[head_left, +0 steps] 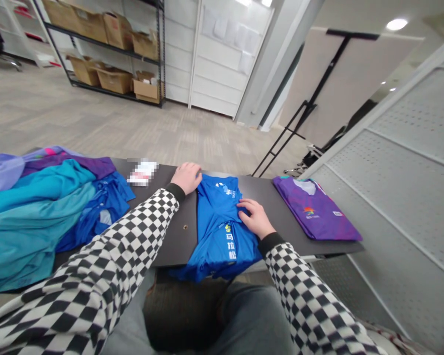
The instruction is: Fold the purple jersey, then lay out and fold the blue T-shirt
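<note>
Fingers of the left hand (187, 177) lie together, flat on the far end of the blue shirt (222, 227); fingers of the right hand (254, 217) spread slightly, pressing its middle fold. The shirt lies mid-counter (177, 236), its hem draping over the near edge. Good practice: pin the collar end while smoothing creases outward. Both checkered sleeves (140, 231) reach forward, wrists low, palms down.
</note>
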Available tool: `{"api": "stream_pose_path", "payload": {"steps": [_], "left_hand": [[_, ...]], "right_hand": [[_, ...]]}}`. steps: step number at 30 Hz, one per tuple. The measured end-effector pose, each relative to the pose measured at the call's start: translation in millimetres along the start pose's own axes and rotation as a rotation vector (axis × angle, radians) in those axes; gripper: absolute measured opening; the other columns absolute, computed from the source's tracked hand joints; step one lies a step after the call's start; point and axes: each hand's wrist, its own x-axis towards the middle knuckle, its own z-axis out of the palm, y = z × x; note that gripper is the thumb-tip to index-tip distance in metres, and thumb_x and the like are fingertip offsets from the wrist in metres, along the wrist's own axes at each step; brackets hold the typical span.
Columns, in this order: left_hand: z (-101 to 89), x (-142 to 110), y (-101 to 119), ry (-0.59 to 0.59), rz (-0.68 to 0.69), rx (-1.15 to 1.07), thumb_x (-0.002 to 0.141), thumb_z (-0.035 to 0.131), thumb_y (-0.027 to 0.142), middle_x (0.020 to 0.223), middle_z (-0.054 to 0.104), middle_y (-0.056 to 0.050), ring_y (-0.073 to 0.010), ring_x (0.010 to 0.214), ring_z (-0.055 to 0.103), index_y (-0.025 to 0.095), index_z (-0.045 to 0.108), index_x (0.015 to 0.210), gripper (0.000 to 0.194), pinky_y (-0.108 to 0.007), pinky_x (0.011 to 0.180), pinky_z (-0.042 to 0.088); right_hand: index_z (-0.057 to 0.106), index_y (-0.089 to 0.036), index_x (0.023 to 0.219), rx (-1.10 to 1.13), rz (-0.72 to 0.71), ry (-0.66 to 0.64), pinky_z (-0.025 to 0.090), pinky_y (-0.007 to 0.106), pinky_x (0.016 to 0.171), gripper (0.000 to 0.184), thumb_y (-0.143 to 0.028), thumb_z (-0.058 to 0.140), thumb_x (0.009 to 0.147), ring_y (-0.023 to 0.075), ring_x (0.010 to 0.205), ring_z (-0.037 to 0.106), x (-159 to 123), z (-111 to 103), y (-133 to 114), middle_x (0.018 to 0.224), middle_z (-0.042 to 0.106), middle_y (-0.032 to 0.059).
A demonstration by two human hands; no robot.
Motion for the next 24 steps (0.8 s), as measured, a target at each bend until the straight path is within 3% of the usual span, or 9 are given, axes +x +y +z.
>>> {"api": "stream_pose_path", "payload": {"steps": [3, 7, 11, 13, 15, 17, 20, 22, 24], "left_hand": [[-18.6, -44.9, 29.5, 0.004, 0.151, -0.035, 0.108, 0.054, 0.027, 0.119, 0.079, -0.014, -0.0321, 0.119, 0.067, 0.02, 0.077, 0.118, 0.026, -0.047, 0.108, 0.047], [-54.2, -134.6, 71.8, -0.178, 0.289, -0.102, 0.108, 0.055, 0.031, 0.092, 0.079, -0.007, -0.0254, 0.091, 0.07, 0.023, 0.075, 0.094, 0.026, -0.039, 0.088, 0.046], [-90.3, -229.1, 109.4, -0.351, -0.004, -0.178, 0.107, 0.058, 0.036, 0.07, 0.07, 0.0, -0.019, 0.067, 0.064, 0.025, 0.068, 0.077, 0.034, -0.035, 0.067, 0.034], [-98.0, -268.0, 118.8, -0.439, -0.191, -0.2, 0.108, 0.057, 0.039, 0.065, 0.067, 0.0, -0.0178, 0.063, 0.063, 0.024, 0.064, 0.07, 0.041, -0.035, 0.064, 0.03], [-95.6, -297.8, 119.0, -0.487, -0.385, -0.248, 0.109, 0.056, 0.043, 0.067, 0.07, 0.0, -0.0184, 0.065, 0.066, 0.024, 0.071, 0.079, 0.038, -0.034, 0.064, 0.033], [-85.1, -316.5, 112.6, -0.468, -0.551, -0.342, 0.11, 0.056, 0.048, 0.075, 0.076, -0.001, -0.0208, 0.073, 0.073, 0.022, 0.08, 0.111, 0.036, -0.033, 0.068, 0.042], [-63.5, -323.1, 102.8, -0.412, -0.625, -0.489, 0.108, 0.058, 0.058, 0.088, 0.082, -0.004, -0.0238, 0.086, 0.078, 0.014, 0.069, 0.15, 0.061, -0.033, 0.077, 0.053], [-52.3, -316.6, 102.5, -0.429, -0.587, -0.535, 0.107, 0.059, 0.062, 0.092, 0.082, -0.005, -0.0242, 0.087, 0.078, 0.015, 0.072, 0.145, 0.062, -0.033, 0.078, 0.055], [-47.9, -306.8, 107.3, -0.463, -0.549, -0.502, 0.108, 0.056, 0.063, 0.087, 0.08, -0.004, -0.0235, 0.082, 0.075, 0.019, 0.08, 0.12, 0.052, -0.034, 0.073, 0.052]], "right_hand": [[0.085, -0.03, 0.116, -0.009, 0.009, 0.002, 0.055, 0.059, 0.121, 0.027, -0.032, 0.068, 0.096, 0.0347, 0.131, 0.074, 1.3, 1.4, 0.7, 0.136, 0.081, 0.0094], [0.085, -0.03, 0.116, -0.021, 0.019, 0.005, 0.054, 0.058, 0.123, 0.027, -0.033, 0.069, 0.095, 0.034, 0.133, 0.073, 2.1, 4.0, 1.8, 0.136, 0.081, 0.0089], [0.085, -0.029, 0.117, -0.029, 0.007, 0.002, 0.052, 0.058, 0.124, 0.028, -0.033, 0.068, 0.095, 0.0343, 0.134, 0.072, 2.8, 5.6, 2.5, 0.137, 0.08, 0.0095], [0.085, -0.029, 0.117, -0.027, 0.015, 0.003, 0.052, 0.058, 0.125, 0.028, -0.033, 0.068, 0.095, 0.0342, 0.134, 0.071, 3.5, 6.1, 2.5, 0.137, 0.08, 0.0088], [0.086, -0.03, 0.117, -0.025, 0.025, 0.004, 0.051, 0.059, 0.126, 0.028, -0.033, 0.068, 0.095, 0.0342, 0.134, 0.071, 4.3, 6.6, 2.1, 0.136, 0.08, 0.0082], [0.086, -0.03, 0.117, -0.024, 0.035, 0.004, 0.051, 0.059, 0.126, 0.029, -0.033, 0.068, 0.094, 0.0345, 0.134, 0.071, 4.8, 6.9, 1.6, 0.136, 0.081, 0.008], [0.086, -0.029, 0.117, -0.019, 0.035, 0.003, 0.05, 0.06, 0.127, 0.029, -0.032, 0.069, 0.094, 0.0356, 0.135, 0.07, 5.0, 6.7, 0.9, 0.137, 0.08, 0.0089], [0.086, -0.028, 0.117, -0.02, 0.032, -0.002, 0.05, 0.06, 0.126, 0.029, -0.032, 0.068, 0.094, 0.0363, 0.136, 0.07, 4.9, 6.6, 0.7, 0.137, 0.08, 0.0096], [0.086, -0.028, 0.117, -0.027, 0.031, -0.004, 0.05, 0.061, 0.126, 0.029, -0.032, 0.067, 0.095, 0.0366, 0.136, 0.07, 4.8, 6.8, 0.7, 0.137, 0.08, 0.0098]]}}
